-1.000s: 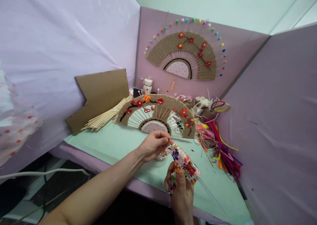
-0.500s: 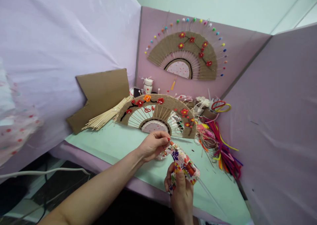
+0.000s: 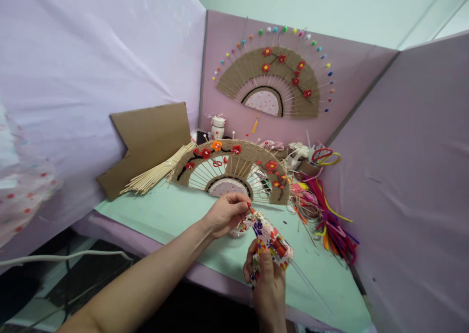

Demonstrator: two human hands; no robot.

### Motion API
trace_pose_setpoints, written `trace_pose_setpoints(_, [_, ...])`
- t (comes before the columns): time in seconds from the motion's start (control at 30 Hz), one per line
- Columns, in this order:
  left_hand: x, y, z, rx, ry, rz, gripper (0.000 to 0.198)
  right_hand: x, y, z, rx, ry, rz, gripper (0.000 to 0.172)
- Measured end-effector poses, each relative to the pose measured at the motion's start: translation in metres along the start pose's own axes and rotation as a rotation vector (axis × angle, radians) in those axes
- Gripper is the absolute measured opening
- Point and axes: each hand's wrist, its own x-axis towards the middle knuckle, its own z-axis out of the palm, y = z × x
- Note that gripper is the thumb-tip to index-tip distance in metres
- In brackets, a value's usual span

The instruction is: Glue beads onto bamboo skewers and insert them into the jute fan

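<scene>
My right hand [image 3: 266, 280] is wrapped round the grip of a glue gun [image 3: 270, 240] with a flower-print body, held over the near edge of the table with its nozzle pointing up and left. My left hand [image 3: 227, 214] is closed in a pinch right at the orange nozzle tip; what its fingers hold is too small to name. Just beyond both hands lies a burlap fan [image 3: 231, 171] with red and orange flowers on wooden ribs.
A second fan [image 3: 271, 81] with coloured pin heads hangs on the back panel. Bamboo sticks [image 3: 156, 174] and a cardboard piece [image 3: 146, 140] lie at the left. Coloured pipe cleaners [image 3: 328, 215] pile at the right. The mint-green table [image 3: 172, 213] is walled by lilac panels.
</scene>
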Motion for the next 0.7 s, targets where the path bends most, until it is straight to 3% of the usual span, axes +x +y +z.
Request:
trace_pose_setpoints(0.13, [0.001, 0.0, -0.001, 0.02, -0.008, 0.005, 0.038, -0.001, -0.002, 0.0, 0.031, -0.005, -0.002, 0.045])
trace_pose_setpoints(0.27, [0.003, 0.002, -0.003, 0.04, -0.013, 0.054, 0.037, -0.002, -0.007, 0.001, 0.117, 0.004, -0.108, 0.044])
trace_pose_setpoints(0.37, [0.003, 0.015, -0.007, 0.083, 0.005, 0.125, 0.035, -0.001, -0.01, -0.004, 0.145, 0.004, -0.183, 0.042])
trace_pose_setpoints(0.47, [0.002, 0.046, -0.018, 0.191, 0.052, 0.242, 0.033, 0.004, -0.012, -0.014, 0.142, 0.073, -0.16, 0.044])
trace_pose_setpoints(0.57, [0.002, 0.093, -0.034, 0.328, 0.19, 0.406, 0.03, 0.013, -0.014, -0.03, 0.084, 0.207, -0.104, 0.046])
trace_pose_setpoints(0.7, [0.009, 0.153, -0.056, 0.451, 0.361, 0.562, 0.031, 0.031, -0.012, -0.067, -0.18, 0.315, -0.087, 0.058])
